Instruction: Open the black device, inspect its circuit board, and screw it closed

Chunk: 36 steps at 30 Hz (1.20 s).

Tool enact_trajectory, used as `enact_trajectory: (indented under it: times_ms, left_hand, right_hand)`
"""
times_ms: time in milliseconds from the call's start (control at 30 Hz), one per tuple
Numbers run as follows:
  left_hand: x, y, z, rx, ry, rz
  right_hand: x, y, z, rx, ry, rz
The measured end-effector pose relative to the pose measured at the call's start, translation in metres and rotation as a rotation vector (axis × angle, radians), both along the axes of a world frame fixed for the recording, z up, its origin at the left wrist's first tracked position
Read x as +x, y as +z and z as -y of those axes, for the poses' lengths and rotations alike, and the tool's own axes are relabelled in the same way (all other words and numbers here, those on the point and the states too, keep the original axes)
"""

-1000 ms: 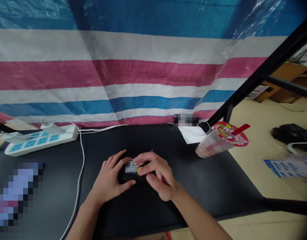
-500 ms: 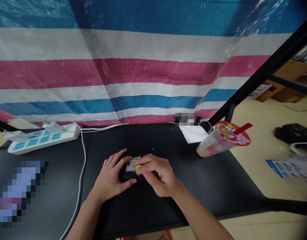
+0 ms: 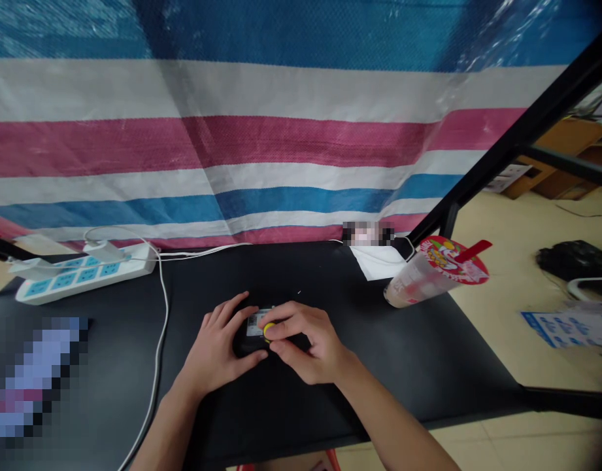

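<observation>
A small black device (image 3: pixel 254 343) with a white printed label (image 3: pixel 254 323) lies flat on the black table. My left hand (image 3: pixel 217 347) rests at its left side, fingers spread, forefinger along the far edge and thumb along the near edge. Over the device, my right hand (image 3: pixel 313 343) pinches a small yellow round-topped piece (image 3: pixel 268 331) between thumb and fingers. I cannot make out what the piece is. Its lower part and the device's right side are mostly hidden by the right hand.
A white power strip (image 3: pixel 92 275) with plugs and a white cable (image 3: pixel 159 347) lie on the left. To the right stand a drink cup (image 3: pixel 416 288) with a red straw and a white tissue (image 3: pixel 379 263). Striped sheeting (image 3: pixel 281 140) hangs behind the black table (image 3: pixel 403 386).
The yellow piece has shifted slightly left over the label, and my right hand's fingers have changed their hold a little. My left hand stays in place.
</observation>
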<state>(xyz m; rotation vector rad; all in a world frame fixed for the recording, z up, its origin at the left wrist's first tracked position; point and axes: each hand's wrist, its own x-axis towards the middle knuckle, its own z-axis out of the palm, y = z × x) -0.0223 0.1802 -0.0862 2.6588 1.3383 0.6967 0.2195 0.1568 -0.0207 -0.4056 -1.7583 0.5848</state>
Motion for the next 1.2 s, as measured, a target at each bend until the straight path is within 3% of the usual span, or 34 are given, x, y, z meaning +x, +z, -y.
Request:
enact_trajectory:
  times_ms: [167,400,833,1033,1200]
  left_hand:
    - [0.0011,0.0016,0.0008,-0.01,0.014,-0.013]
    - [-0.0007,-0.0026,-0.0004,-0.001,0.006,-0.006]
    - [0.0003,0.0014,0.0015,-0.011,0.011,-0.014]
    - [0.0001,-0.0006,-0.0006,-0.005,0.006,-0.006]
    - [0.0003,-0.0002,-0.0003,-0.019,0.008,-0.006]
  right_hand:
    - [-0.0027,-0.0021,-0.0036,0.062,-0.096,-0.046]
    - [0.0035,0.0015,0.0015,0.018,0.007,0.003]
    - [0.0006,-0.0039,-0.004,0.095,-0.147,-0.028]
    - [0.0052,-0.0029,0.0006,0.082,-0.022,0.013]
    - [0.003,-0.0039,-0.0008,0.054,-0.048,-0.023]
